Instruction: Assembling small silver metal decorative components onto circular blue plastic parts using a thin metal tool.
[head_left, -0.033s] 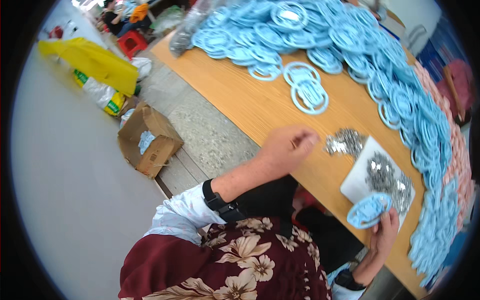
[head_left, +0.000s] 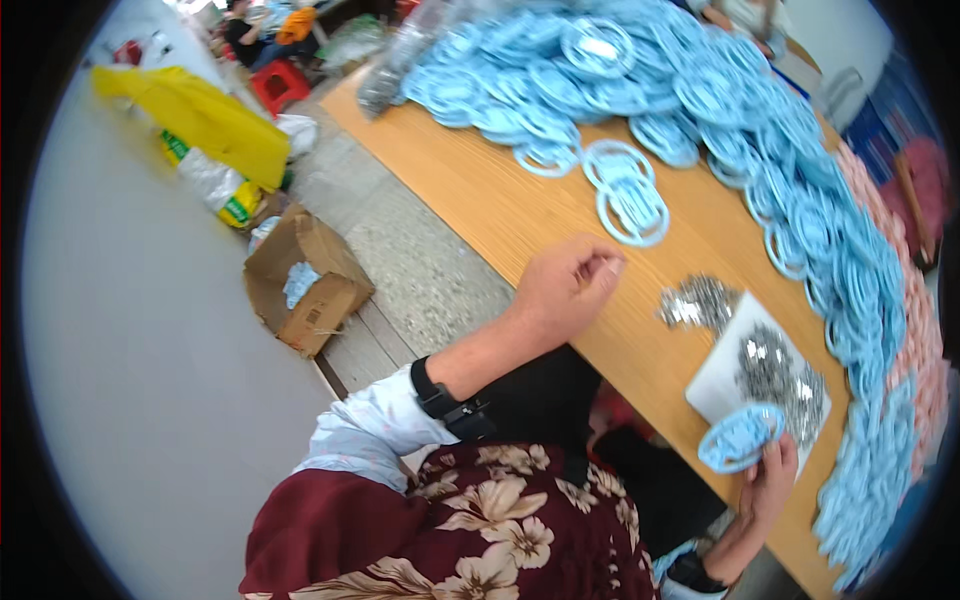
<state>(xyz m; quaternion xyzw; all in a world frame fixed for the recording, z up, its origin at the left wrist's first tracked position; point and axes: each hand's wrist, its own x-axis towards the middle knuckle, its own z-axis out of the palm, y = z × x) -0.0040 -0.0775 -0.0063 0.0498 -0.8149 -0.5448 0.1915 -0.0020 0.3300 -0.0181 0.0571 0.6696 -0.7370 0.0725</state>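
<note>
My left hand hovers over the near edge of the wooden table, fingers curled in to the thumb. Whatever the fingertips may pinch is too small or hidden to make out. To its right lies a small heap of shiny silver metal pieces. My right hand grips a light-blue oval plastic frame by its right edge, over the near corner of a white tray. More silver pieces are piled on that tray. Two overlapping blue oval frames lie apart beyond my left hand.
A large heap of blue oval frames curves along the table's far and right sides. Pink pieces lie behind it. On the floor to the left stands an open cardboard box; past it hangs yellow sheeting. Another person is across the table.
The whole view has shifted slightly. My left hand has drawn a little left, away from the loose silver pieces. My right hand still holds the blue oval frame by the tray.
</note>
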